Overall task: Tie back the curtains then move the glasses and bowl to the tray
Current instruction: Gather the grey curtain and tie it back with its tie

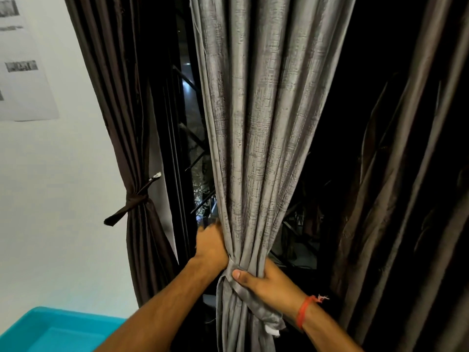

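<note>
Curtain [256, 138] gathered (both hands [212, 246] gripping)

Both hands squeeze the grey curtain [256, 138]: left hand [212, 247], right hand [266, 280] on its tie band [253, 304]. Blue tray [48, 331] sits below.

Both forearms enter from the bottom edge of the frame and converge toward lower centre. Left forearm runs diagonally from bottom left up to the right; bare, wrist slightly bent. Left hand [212, 246] sits just left of centre, back of hand toward camera, fingers wrapped out of sight around the gathered grey curtain [256, 148]. Right forearm comes from bottom right, angled up-left; an orange thread bracelet [304, 312] circles the wrist. Right hand [269, 283] lies lower than the left, thumb pressed across a grey tieback strip [253, 304], remaining fingers curled behind the fabric. Hands close together, not touching.
</note>
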